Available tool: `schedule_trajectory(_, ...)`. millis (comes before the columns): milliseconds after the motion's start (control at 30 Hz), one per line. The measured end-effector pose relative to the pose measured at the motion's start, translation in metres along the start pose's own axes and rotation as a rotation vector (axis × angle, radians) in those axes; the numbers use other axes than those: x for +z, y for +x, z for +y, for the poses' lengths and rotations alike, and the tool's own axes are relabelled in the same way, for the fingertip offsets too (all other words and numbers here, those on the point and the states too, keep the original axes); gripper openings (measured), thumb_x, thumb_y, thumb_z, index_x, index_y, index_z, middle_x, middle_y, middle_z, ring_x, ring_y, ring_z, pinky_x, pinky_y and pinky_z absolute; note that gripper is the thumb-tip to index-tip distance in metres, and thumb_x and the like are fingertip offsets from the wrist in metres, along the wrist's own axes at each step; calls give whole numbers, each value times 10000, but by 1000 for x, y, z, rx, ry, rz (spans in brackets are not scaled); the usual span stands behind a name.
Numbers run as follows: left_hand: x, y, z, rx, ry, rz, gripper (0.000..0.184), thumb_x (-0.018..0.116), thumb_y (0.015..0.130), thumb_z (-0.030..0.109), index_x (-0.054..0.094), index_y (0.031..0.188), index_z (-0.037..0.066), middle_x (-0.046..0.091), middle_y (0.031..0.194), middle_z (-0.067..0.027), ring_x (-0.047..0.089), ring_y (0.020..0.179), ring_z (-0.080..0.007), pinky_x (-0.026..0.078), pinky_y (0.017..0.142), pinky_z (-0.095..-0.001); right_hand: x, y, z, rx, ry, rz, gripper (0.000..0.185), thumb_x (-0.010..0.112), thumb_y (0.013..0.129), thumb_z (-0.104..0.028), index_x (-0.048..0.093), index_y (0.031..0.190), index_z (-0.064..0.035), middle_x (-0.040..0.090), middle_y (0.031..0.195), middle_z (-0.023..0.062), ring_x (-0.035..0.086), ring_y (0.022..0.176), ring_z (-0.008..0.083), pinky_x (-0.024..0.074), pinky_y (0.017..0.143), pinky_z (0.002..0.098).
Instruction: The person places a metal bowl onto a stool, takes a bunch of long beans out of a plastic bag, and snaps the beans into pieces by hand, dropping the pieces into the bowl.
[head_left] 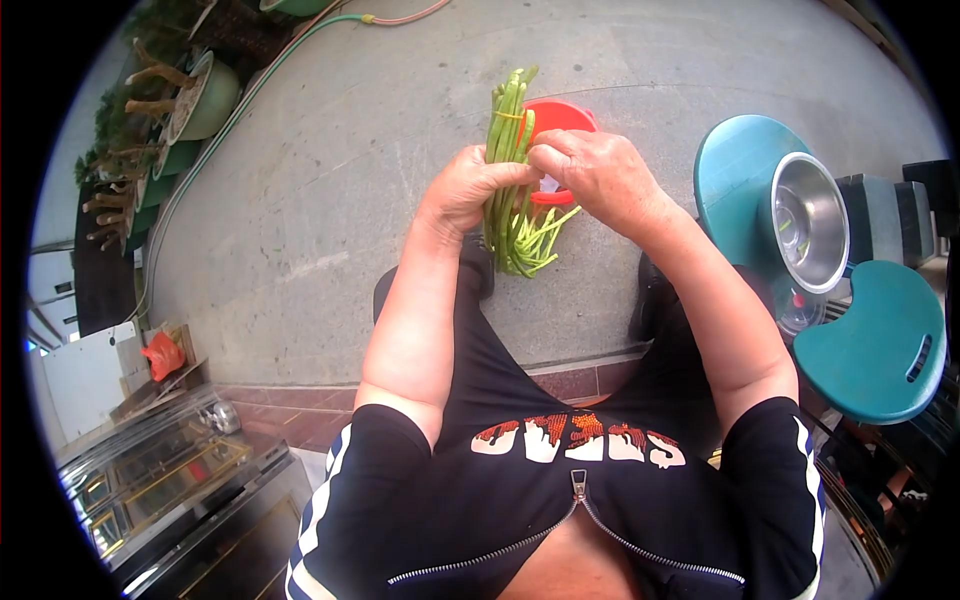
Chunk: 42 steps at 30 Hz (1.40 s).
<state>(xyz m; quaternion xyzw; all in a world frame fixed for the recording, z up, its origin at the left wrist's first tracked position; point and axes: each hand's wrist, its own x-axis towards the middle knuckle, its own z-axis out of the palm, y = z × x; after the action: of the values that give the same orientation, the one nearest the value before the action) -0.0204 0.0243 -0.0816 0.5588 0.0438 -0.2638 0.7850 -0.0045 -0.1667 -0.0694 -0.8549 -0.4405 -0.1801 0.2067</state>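
A bundle of long green stalks (505, 130), possibly garlic scapes, stands upright in my left hand (465, 190), its fingers wrapped round the middle. A thin yellowish band circles the bundle near its top. Below the grip, the thin lower ends fan out and curl to the right. My right hand (600, 175) is closed in a pinch just right of the bundle, close to my left thumb. What its fingertips hold is hidden. Beneath my hands, partly covered, a red bucket (562, 112) stands on the ground with something whitish inside.
To the right are a teal round stool (735, 165), a steel bowl (842, 235) and a second teal stool (875, 345). Potted plants (205, 100) and a hose (215, 145) line the left. A glass-topped case (180, 480) stands lower left, near a red plastic bag (162, 355).
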Motion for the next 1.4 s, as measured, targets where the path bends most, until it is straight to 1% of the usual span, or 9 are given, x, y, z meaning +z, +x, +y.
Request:
schedule_trajectory(200, -2, -1, 0, 6, -31, 36, 164, 685, 784, 111, 625, 921, 44, 606, 742, -20, 554, 593, -102, 452, 541, -241, -2, 0, 6, 8, -114, 17, 179, 619, 706, -143, 576, 878, -124, 582, 847, 23, 630, 743, 191, 518, 602, 312)
schedule_trajectory(400, -8, -2, 0, -30, 145, 1, 209, 707, 746, 77, 635, 925, -3, 661, 811, -83, 637, 718, -147, 511, 665, -257, 1, -3, 15, 178, -256, -81, 154, 632, 715, -193, 608, 847, -118, 618, 775, 32, 650, 742, 194, 525, 601, 339)
schedule_trajectory(433, -3, -4, 0, -10, 167, 45, 145, 714, 749, 107, 644, 854, 36, 634, 711, -31, 541, 566, -91, 437, 534, -237, 0, -3, 17, 202, -215, -89, 146, 635, 733, -185, 619, 858, -111, 643, 784, 47, 652, 736, 211, 519, 600, 344)
schedule_trajectory(533, -3, -4, 0, 3, 164, 53, 137, 701, 760, 119, 644, 856, 39, 645, 726, -42, 543, 562, -88, 437, 530, -229, 8, -6, 21, 425, 72, -57, 111, 604, 757, -117, 618, 867, -114, 641, 843, 74, 631, 698, 247, 503, 609, 347)
schedule_trajectory(700, -8, -4, 0, 20, 163, -12, 137, 679, 780, 132, 641, 875, 41, 648, 724, -46, 546, 562, -86, 438, 522, -217, -1, -7, 55, 939, 1234, 393, 135, 533, 909, -138, 599, 966, -34, 654, 829, 26, 478, 591, 34, 413, 538, 182)
schedule_trajectory(800, -10, -3, -1, 20, 112, -6, 133, 672, 787, 132, 641, 875, 38, 648, 724, -46, 550, 563, -87, 441, 525, -215, -13, -5, 61, 885, 1017, 531, 119, 569, 883, -128, 601, 951, -35, 664, 832, 26, 489, 592, 43, 431, 544, 210)
schedule_trajectory(1000, -11, 1, -2, 27, 53, 20, 141, 677, 776, 121, 642, 873, 25, 656, 744, -60, 577, 592, -97, 465, 542, -236, -3, 1, 24, 649, 372, 277, 95, 613, 802, -104, 603, 892, -74, 642, 819, 128, 630, 755, 288, 489, 631, 351)
schedule_trajectory(1100, -12, 1, 0, 33, 60, 38, 140, 671, 779, 119, 641, 879, 24, 654, 748, -59, 576, 601, -95, 464, 553, -232, -8, -7, 45, 541, -27, 389, 115, 581, 819, -85, 606, 931, -81, 639, 854, 100, 629, 710, 268, 496, 613, 337)
schedule_trajectory(1400, 3, 16, 5, 16, 96, -53, 162, 683, 774, 124, 632, 888, 21, 647, 749, -60, 576, 606, -103, 469, 554, -235, -81, -103, 61, 877, -797, -118, 183, 484, 817, -66, 592, 952, -128, 629, 878, 71, 642, 747, 272, 505, 582, 385)
